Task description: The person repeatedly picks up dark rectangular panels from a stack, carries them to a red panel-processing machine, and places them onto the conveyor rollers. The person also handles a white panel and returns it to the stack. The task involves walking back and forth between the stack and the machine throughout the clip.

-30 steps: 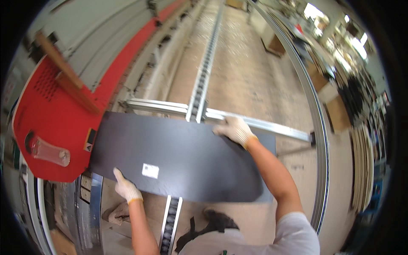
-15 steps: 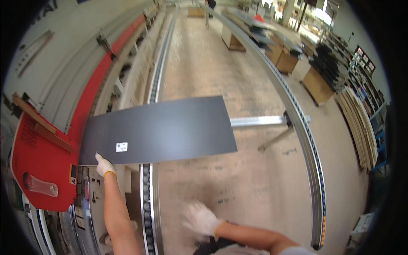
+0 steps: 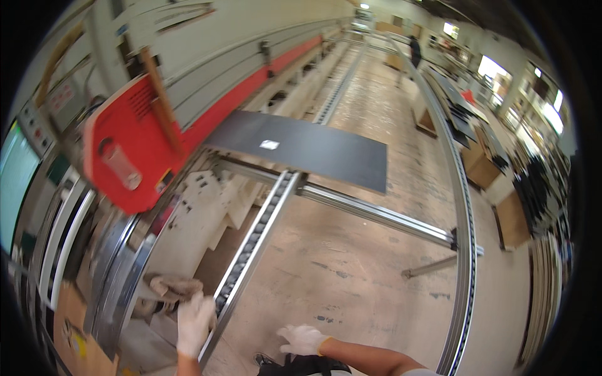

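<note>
A long dark grey panel (image 3: pixel 338 152) with a small white label (image 3: pixel 269 145) lies across the rails, its left end by the red machine beam. Neither hand touches it. My left hand (image 3: pixel 195 323), in a white glove, is low beside the near end of the roller rail (image 3: pixel 254 241). A crumpled brownish cloth-like thing (image 3: pixel 175 287) is just beyond its fingers; whether they touch it or the rail cannot be made out. My right hand (image 3: pixel 302 340), gloved too, hovers in front of my body with loosely bent fingers and nothing in it.
A red machine guard (image 3: pixel 128 150) stands at the left, near a control panel (image 3: pixel 34 131). An aluminium crossbar (image 3: pixel 376 212) joins the right-hand rail (image 3: pixel 467 250). Stacked boards (image 3: pixel 542 301) line the right side. A person (image 3: pixel 414 50) stands far back.
My left hand has left the panel and dropped toward the near rail end. The view has swung left, and the panel now appears farther off. My right hand stays low.
</note>
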`<state>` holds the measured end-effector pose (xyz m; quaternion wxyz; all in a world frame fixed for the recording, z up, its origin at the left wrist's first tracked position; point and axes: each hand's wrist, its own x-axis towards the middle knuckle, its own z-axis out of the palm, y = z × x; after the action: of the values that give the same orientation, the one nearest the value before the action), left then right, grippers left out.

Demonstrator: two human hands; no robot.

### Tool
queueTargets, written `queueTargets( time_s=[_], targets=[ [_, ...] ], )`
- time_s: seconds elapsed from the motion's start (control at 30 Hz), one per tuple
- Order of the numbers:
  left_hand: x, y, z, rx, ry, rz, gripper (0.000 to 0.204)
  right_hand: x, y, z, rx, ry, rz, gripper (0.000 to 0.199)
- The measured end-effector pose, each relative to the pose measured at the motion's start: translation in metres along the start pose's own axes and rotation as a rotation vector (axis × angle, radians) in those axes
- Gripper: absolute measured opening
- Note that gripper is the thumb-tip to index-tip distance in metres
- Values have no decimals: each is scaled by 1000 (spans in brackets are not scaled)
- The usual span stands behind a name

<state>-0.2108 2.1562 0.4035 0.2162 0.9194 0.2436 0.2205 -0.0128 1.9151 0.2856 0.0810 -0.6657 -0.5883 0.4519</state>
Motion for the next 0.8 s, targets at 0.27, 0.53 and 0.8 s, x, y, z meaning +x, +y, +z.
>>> queueTargets(
  time_s=[0.27, 0.53, 0.8],
  targets=[
    [-309, 163, -30, -843, 179, -1199, 33, 5, -157, 111, -75, -464, -629, 73],
    [-527, 200, 22, -124, 576, -804, 32, -50, -241, 296, 126, -750, -1171, 22],
    [-850, 322, 99, -16, 892, -2010, 38, -189, -302, 471, -392, -1080, -708, 24]
  ],
)
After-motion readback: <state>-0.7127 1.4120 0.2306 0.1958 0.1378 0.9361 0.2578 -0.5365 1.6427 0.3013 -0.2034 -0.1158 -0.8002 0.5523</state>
